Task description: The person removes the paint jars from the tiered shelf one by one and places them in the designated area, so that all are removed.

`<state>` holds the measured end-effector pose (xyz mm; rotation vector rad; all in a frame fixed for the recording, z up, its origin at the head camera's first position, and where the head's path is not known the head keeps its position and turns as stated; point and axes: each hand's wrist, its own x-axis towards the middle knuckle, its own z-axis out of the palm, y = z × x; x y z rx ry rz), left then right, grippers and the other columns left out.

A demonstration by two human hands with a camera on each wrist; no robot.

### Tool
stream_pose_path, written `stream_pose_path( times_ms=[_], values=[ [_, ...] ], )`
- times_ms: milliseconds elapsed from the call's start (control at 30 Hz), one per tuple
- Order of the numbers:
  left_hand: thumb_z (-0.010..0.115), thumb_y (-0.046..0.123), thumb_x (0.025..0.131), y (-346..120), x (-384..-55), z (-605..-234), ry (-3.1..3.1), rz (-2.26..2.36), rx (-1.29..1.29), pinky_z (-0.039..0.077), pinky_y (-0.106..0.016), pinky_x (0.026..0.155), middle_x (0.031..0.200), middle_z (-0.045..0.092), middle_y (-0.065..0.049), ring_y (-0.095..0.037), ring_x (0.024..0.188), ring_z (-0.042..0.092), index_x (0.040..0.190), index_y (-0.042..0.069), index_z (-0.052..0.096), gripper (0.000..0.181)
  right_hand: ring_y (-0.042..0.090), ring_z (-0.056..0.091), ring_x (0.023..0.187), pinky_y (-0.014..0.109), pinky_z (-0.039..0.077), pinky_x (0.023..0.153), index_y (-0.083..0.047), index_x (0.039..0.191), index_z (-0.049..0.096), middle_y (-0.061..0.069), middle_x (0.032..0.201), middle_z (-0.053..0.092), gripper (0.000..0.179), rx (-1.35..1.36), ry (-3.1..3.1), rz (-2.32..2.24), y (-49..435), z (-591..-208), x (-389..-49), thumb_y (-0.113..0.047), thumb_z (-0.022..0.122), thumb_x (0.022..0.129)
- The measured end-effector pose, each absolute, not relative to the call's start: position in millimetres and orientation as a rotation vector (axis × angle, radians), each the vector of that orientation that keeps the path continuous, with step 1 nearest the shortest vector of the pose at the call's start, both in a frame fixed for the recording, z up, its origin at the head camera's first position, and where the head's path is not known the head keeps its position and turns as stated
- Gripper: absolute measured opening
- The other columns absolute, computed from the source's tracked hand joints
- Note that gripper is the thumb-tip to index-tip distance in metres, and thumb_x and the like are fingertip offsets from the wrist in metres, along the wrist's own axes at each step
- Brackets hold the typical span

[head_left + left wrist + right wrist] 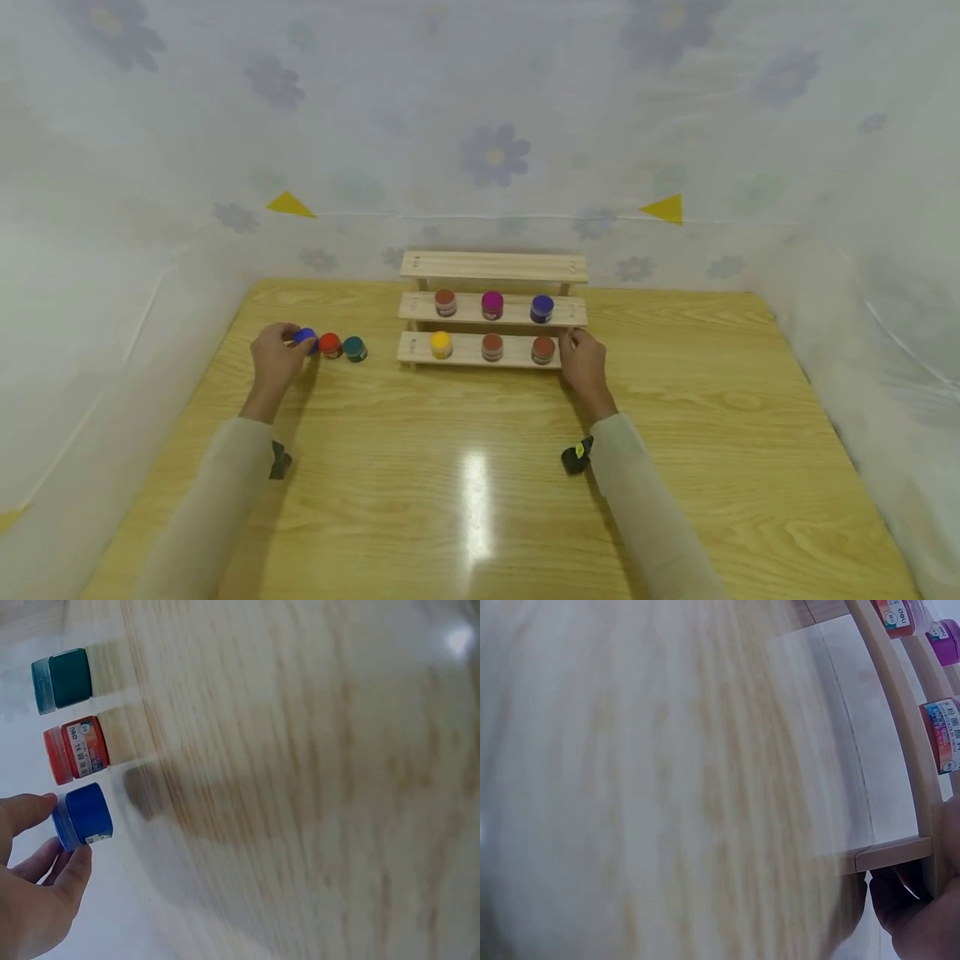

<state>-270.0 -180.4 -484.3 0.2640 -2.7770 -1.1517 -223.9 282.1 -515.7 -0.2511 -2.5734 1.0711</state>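
My left hand [276, 358] pinches a blue paint jar [88, 814] between thumb and fingers, at the left of the table. Just right of it stand a red paint jar [330, 346] and a dark green paint jar [355, 349]. At the table's back, a three-step wooden rack [493, 265] holds several jars. My right hand [583, 367] grips the right end of its lowest board, fingers partly hidden in the right wrist view. That board carries a yellow jar [441, 345] and two reddish-brown jars [492, 347]. On the middle board are reddish-brown, magenta [492, 305] and dark blue [542, 309] jars.
The wood-grain table [375, 467] has a bright light reflection near its middle. A flowered white sheet [495, 100] hangs behind and at both sides. Two yellow triangles [663, 209] are fixed to it above the rack's level. The rack's top board bears no jars.
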Motion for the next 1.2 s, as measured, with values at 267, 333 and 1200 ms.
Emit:
stream_pose_path(
  times_ms=[267, 333, 1200],
  values=[
    [0.062, 0.010, 0.091, -181, -269, -492, -2.807, -1.111, 0.261, 0.053, -0.049, 0.092, 0.119, 0.055, -0.034, -0.045, 0.108, 0.058, 0.118, -0.014, 0.054, 0.037, 0.016, 0.026, 0.053, 0.027, 0.026, 0.051, -0.012, 0.061, 0.034, 0.002, 0.059, 0.028, 0.039, -0.243, -2.557, 1.085, 281, -515, -223, -0.019, 0.041, 0.099],
    [0.062, 0.011, 0.091, -181, -269, -492, -2.808, -1.109, 0.259, 0.053, -0.049, 0.092, 0.119, 0.055, -0.034, -0.045, 0.108, 0.058, 0.119, -0.014, 0.054, 0.038, 0.016, 0.026, 0.054, 0.027, 0.026, 0.051, -0.012, 0.061, 0.034, 0.002, 0.059, 0.029, 0.039, -0.247, -2.561, 1.080, 281, -514, -223, -0.019, 0.041, 0.099],
    [0.062, 0.010, 0.090, -142, -273, -447, -2.562, -1.234, -0.053, 0.048, -0.051, 0.099, 0.119, 0.055, -0.028, -0.041, 0.112, 0.053, 0.118, -0.010, 0.057, 0.035, 0.015, 0.024, 0.052, 0.027, 0.025, 0.051, -0.012, 0.061, 0.032, 0.000, 0.058, 0.025, 0.039, -0.243, -2.563, 1.083, 280, -511, -222, -0.018, 0.041, 0.099]
  ],
)
